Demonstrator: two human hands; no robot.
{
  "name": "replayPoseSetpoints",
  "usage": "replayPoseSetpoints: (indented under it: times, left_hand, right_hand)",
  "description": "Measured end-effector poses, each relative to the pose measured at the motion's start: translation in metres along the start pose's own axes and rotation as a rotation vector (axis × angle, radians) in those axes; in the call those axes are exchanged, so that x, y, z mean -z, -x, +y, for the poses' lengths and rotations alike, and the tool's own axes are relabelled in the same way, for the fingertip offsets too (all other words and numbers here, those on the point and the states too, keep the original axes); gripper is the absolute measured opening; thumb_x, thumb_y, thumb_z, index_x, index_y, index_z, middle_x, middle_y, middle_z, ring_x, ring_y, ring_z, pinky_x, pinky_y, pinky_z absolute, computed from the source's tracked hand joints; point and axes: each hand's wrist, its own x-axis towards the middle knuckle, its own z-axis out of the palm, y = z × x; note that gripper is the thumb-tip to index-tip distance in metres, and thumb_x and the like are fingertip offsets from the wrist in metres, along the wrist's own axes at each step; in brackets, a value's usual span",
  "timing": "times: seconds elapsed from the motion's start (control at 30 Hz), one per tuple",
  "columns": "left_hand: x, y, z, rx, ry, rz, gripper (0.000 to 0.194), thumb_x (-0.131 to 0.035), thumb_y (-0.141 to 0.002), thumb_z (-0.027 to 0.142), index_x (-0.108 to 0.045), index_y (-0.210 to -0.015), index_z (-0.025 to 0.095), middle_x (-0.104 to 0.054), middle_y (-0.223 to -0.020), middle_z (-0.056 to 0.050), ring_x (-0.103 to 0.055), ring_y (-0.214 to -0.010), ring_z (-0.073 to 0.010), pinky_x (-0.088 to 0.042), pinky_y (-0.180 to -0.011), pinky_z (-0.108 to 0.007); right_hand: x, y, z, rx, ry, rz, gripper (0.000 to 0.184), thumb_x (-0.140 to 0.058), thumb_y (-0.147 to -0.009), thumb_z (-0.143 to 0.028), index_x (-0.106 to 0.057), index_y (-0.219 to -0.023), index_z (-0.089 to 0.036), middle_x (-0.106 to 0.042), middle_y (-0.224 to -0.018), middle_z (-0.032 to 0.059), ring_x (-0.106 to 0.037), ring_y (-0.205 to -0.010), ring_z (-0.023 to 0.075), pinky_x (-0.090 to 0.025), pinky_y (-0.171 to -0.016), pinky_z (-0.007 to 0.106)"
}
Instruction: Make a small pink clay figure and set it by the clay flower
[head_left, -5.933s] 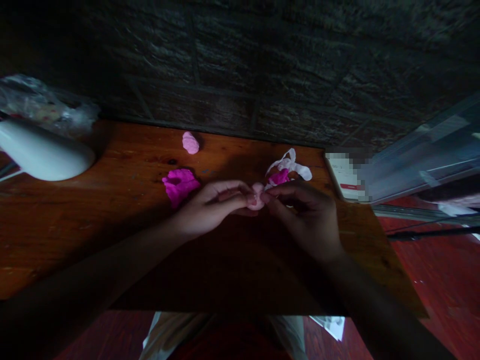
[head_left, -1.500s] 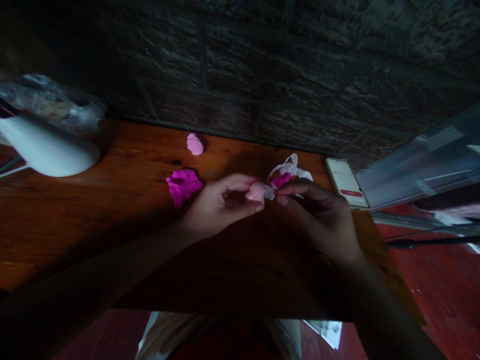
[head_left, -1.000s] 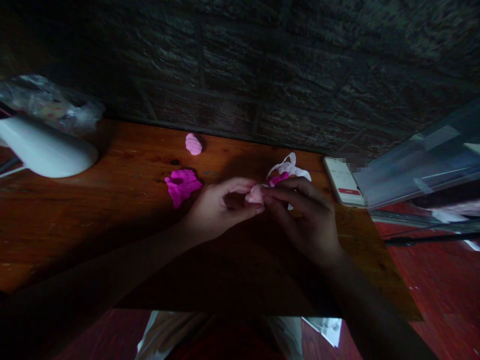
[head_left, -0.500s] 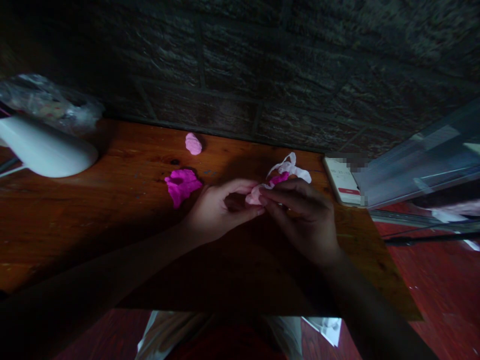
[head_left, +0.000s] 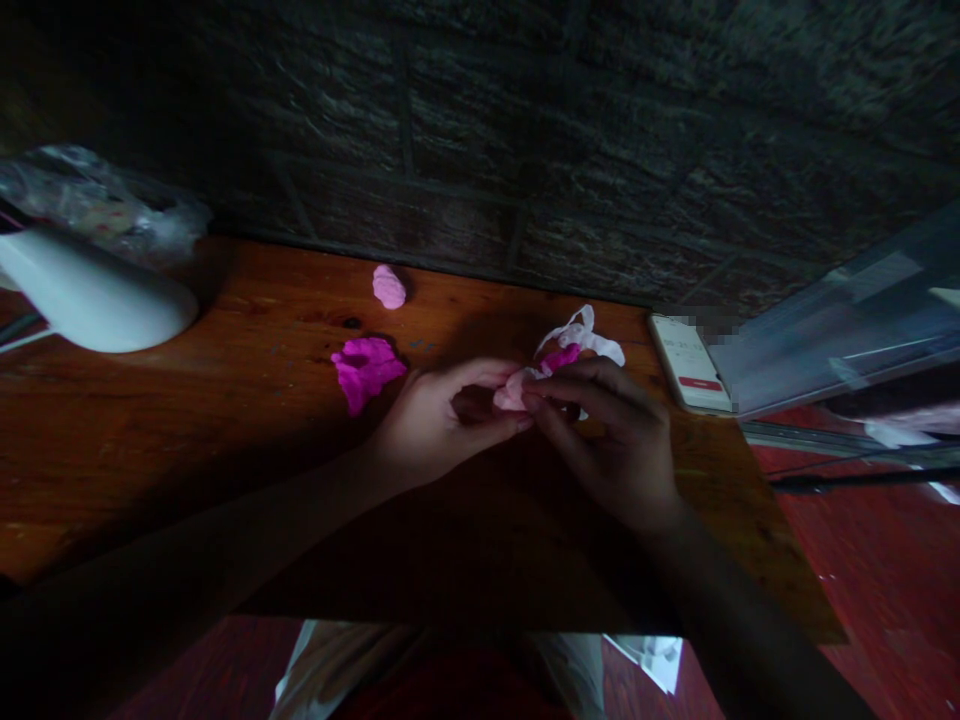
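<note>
My left hand [head_left: 439,420] and my right hand [head_left: 611,440] meet over the middle of a wooden table [head_left: 187,420]. Both pinch a small pale pink paper roll [head_left: 512,393] between fingertips. A white paper strip [head_left: 581,335] and a magenta scrap [head_left: 559,356] lie just behind my right fingers. A crumpled magenta paper piece [head_left: 366,368] rests left of my left hand. A small light pink roll [head_left: 389,286] sits farther back near the wall.
A white lamp head [head_left: 90,300] and a clear plastic bag [head_left: 97,205] sit at the left. A phone [head_left: 688,362] lies at the right by a glass panel [head_left: 847,320]. A dark brick wall [head_left: 525,150] backs the table.
My right hand, drawn slightly away from the roll 1.5 s ago, has closed in again on it. Both hands stay in the same place since half a second ago.
</note>
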Motion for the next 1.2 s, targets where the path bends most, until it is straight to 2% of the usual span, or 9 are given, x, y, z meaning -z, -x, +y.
replayPoseSetpoints:
  times: [0.53, 0.77, 1.07, 1.2]
  left_hand:
    - [-0.001, 0.001, -0.001, -0.017, 0.006, -0.012, 0.038, -0.085, -0.080, 0.028, -0.074, -0.115, 0.017, -0.082, -0.109, -0.007, -0.078, -0.096, -0.0194, -0.063, -0.088, -0.028]
    - [-0.001, 0.001, -0.003, -0.052, -0.019, -0.001, 0.037, -0.084, -0.080, 0.025, -0.077, -0.115, 0.016, -0.082, -0.107, -0.007, -0.079, -0.093, -0.0194, -0.063, -0.085, -0.028]
    - [-0.003, 0.004, 0.004, 0.050, 0.080, 0.023, 0.039, -0.086, -0.078, 0.024, -0.079, -0.116, 0.018, -0.083, -0.107, -0.006, -0.078, -0.087, -0.0182, -0.064, -0.080, -0.026]
    - [-0.003, -0.001, 0.008, 0.086, 0.236, -0.036, 0.034, -0.088, -0.076, 0.019, -0.080, -0.109, 0.018, -0.082, -0.106, -0.005, -0.077, -0.092, -0.0170, -0.063, -0.082, -0.024]
  right_hand:
    - [-0.001, 0.000, -0.001, -0.003, 0.013, 0.032, 0.015, -0.072, -0.092, -0.010, -0.075, -0.100, -0.023, -0.072, -0.092, 0.0037, -0.070, -0.084, 0.0171, -0.058, -0.072, 0.030]
    - [-0.001, 0.002, 0.000, 0.006, 0.013, 0.032, 0.015, -0.071, -0.093, -0.011, -0.075, -0.102, -0.022, -0.071, -0.091, 0.0035, -0.069, -0.080, 0.0160, -0.057, -0.066, 0.028]
    - [-0.002, 0.002, -0.003, 0.012, -0.008, 0.047, 0.016, -0.072, -0.093, -0.009, -0.077, -0.102, -0.021, -0.073, -0.091, 0.0039, -0.069, -0.080, 0.0150, -0.057, -0.070, 0.027]
    - [0.002, 0.003, -0.002, -0.022, -0.070, 0.075, 0.017, -0.077, -0.090, -0.012, -0.079, -0.103, -0.022, -0.073, -0.089, 0.0027, -0.068, -0.079, 0.0141, -0.056, -0.069, 0.026]
